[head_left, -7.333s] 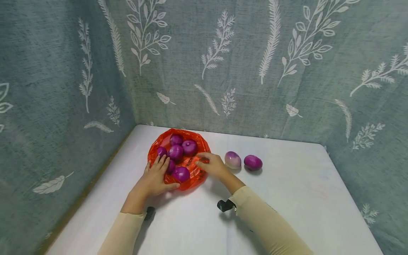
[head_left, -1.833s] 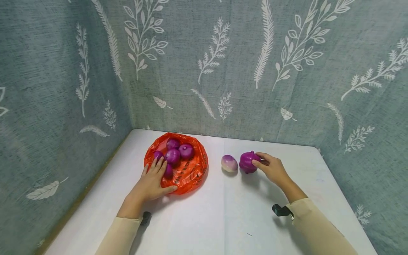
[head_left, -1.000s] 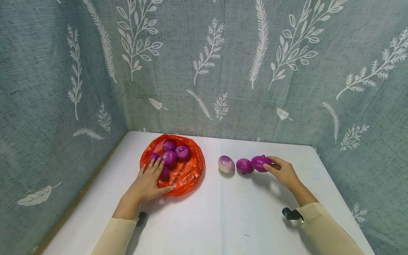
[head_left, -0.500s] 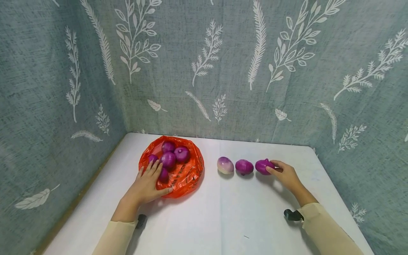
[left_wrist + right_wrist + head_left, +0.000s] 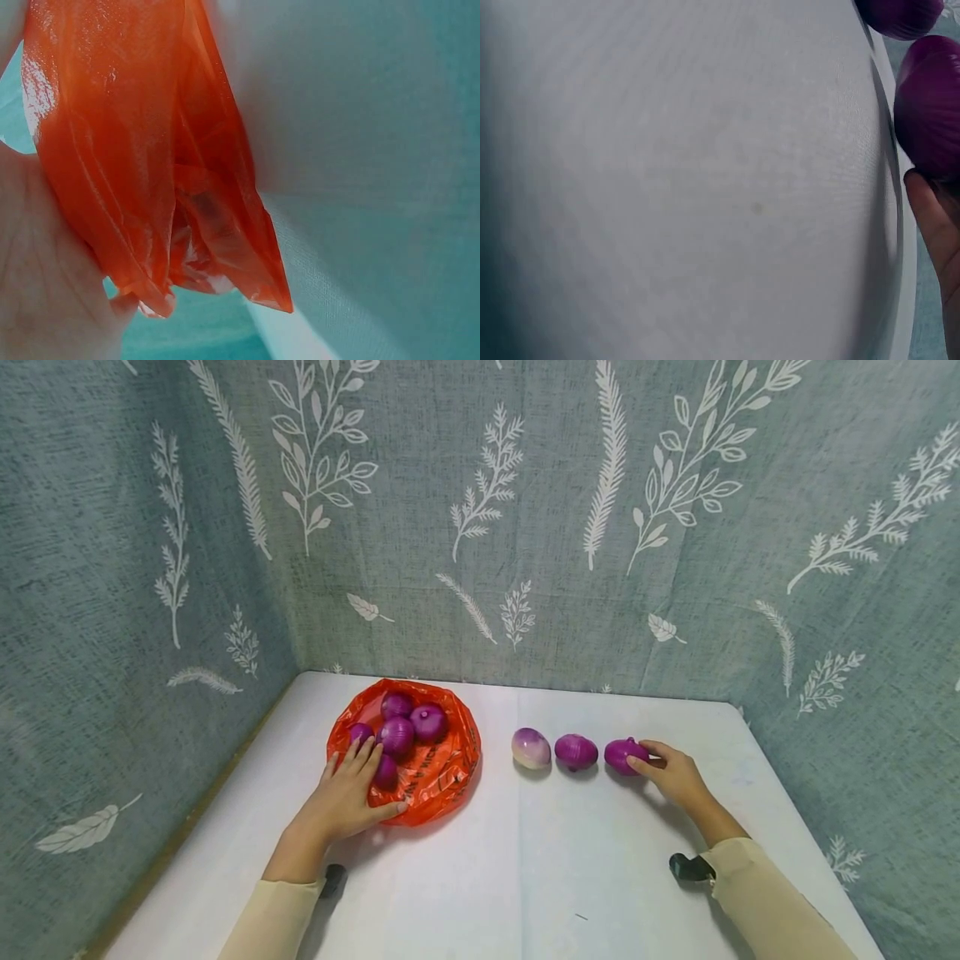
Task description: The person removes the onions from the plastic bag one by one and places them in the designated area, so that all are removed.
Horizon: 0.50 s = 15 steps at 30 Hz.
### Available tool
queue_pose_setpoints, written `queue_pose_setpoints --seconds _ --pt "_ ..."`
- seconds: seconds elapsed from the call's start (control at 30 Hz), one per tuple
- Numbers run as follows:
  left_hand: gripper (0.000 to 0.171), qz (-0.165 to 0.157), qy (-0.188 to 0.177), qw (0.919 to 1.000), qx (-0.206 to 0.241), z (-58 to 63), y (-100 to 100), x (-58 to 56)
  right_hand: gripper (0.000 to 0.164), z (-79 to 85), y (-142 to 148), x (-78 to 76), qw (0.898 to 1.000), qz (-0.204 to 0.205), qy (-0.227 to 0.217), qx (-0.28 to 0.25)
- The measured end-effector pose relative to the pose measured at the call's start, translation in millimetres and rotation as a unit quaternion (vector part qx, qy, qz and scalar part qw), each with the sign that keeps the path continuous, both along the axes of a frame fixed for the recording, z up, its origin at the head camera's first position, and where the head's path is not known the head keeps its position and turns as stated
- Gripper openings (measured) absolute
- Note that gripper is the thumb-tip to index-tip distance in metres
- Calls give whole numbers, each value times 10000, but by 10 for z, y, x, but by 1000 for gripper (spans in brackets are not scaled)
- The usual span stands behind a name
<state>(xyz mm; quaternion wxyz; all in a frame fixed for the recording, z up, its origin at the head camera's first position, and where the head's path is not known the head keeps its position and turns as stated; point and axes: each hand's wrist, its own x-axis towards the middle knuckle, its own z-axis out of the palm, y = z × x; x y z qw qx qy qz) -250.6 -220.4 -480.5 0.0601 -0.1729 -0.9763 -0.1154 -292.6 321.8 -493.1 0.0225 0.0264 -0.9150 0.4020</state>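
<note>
In the head view, your right hand point(image 5: 672, 774) pinched the end onion point(image 5: 623, 757) between thumb and fingers, at the right of a row: a purple onion point(image 5: 576, 752) beside it, then a pale onion point(image 5: 532, 749), each apart from the next. Whether the end onion touched the table point(image 5: 450, 897) or hung just over it, I could not tell. Your left hand point(image 5: 347, 795) lay spread, fingers fairly straight, over the near left rim of the red bag point(image 5: 444, 787), by the five onions point(image 5: 396, 737) showing inside. The step in hand seemed to be setting the end onion in line — next, I judged, a gentle loosening of the pinch was called for, lest it roll. Of the bag's dark print point(image 5: 427, 760), "NICE" looked likely; creases hid the rest.

The left wrist view gave your palm beside the bag's creased side, with no readable lettering — most fingers were out of sight.

In the right wrist view, one digit pressed the end onion at the right edge; no label showed.
</note>
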Motion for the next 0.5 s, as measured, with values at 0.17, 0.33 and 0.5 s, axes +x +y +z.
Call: queue_pose_setpoints --seconds 0.17,0.33,0.5 --pt "108 -33 53 10000 -8 -1 3 0 77 -11 25 -14 9999 22 -109 54" --pt "109 -34 0 10000 -44 -4 3 -8 78 -15 32 -19 9992 110 -360 148" --pt "109 -8 -96 9999 -33 -1 7 -16 76 -14 40 -13 9987 196 -395 243"
